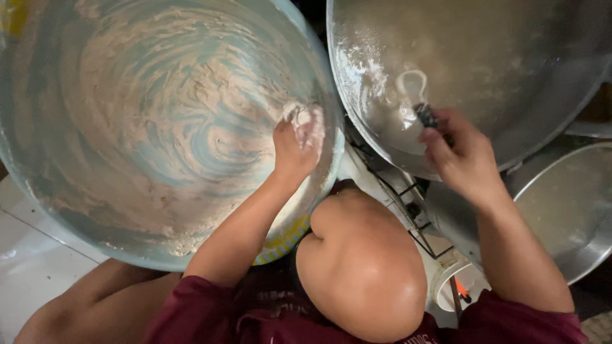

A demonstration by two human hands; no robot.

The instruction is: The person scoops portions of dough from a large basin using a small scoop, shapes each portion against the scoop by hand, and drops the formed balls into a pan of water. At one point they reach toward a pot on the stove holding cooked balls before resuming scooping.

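- Here, the left hand (298, 143) rests inside the large pale-blue basin (38, 185), fingers curled around a small clump of pale dough (305, 116) pressed against the basin's right inner wall.
- The basin is smeared all round with swirled streaks of the same pale, flour-coloured paste; no loose mass lies at its bottom — only the film and the clump under the hand.
- The right hand (462, 159) pinches the dark handle of a small utensil (426, 114) between thumb and fingers; its pale, looped working end lies against the inner surface of the wide metal pan (357, 102).
- The utensil's long axis runs from the right hand up and to the left, into the pan; the right hand is the nearer one, the left being well apart in the basin.
- The pan holds a thin whitish coating, thickest near its left rim.
- A second metal lid or pan (567, 210) sits lower right; a bent knee (363, 261) lies between the forearms, beside a stove frame (408, 210).
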